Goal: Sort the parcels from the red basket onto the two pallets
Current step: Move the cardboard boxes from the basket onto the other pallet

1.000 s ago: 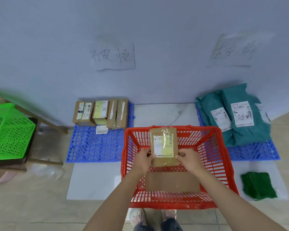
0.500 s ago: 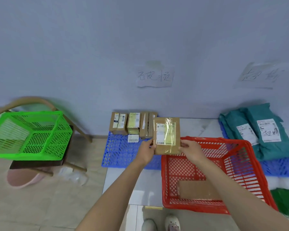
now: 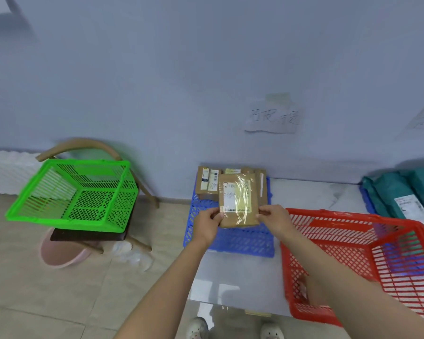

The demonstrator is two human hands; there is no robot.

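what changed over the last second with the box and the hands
The taped cardboard parcel was lifted out of the red basket and carried left; it is now held over the left blue pallet, in front of the cardboard boxes already there. The left hand and right hand kept the same grip on its lower corners. The boxes on that pallet, the teal bags and the green basket stayed put.

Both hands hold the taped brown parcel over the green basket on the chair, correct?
Not quite. In the head view the left hand and right hand hold the taped brown parcel over the blue pallet, not the green basket, which sits on the chair off to the left.
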